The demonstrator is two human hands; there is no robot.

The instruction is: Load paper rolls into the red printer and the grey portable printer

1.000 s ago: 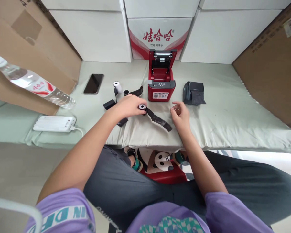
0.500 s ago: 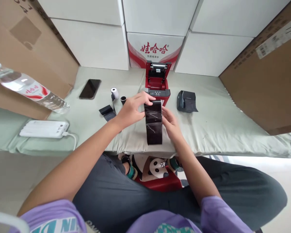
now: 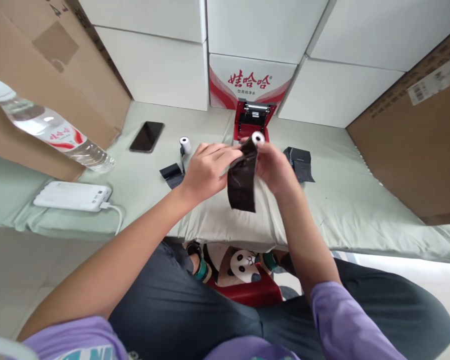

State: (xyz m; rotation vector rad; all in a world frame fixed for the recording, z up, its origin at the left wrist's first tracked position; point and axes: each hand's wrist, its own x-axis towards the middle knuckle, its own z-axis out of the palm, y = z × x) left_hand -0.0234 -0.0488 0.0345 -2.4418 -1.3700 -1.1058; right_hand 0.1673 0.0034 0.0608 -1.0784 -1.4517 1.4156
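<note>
My left hand and my right hand both grip a paper roll whose white end, with a dark core, faces up and toward me. From it a loose black strip hangs over the front of the bench. My left fingers lie along the roll and strip; my right fingers are closed near its white end. Just behind stands a red printer with its lid raised, its lower part hidden by my hands. A smaller white paper roll is left of my hands, near a dark strip piece.
A small black device with a dark flap sits at right. At left are a phone, a white power bank with cable, and a water bottle. White boxes line the back; cardboard boxes flank the cloth-covered bench.
Both hands have turned the roll, so its white end now shows at upper right. The black strip hangs shorter and at a slant. The camera view has shifted slightly left.
</note>
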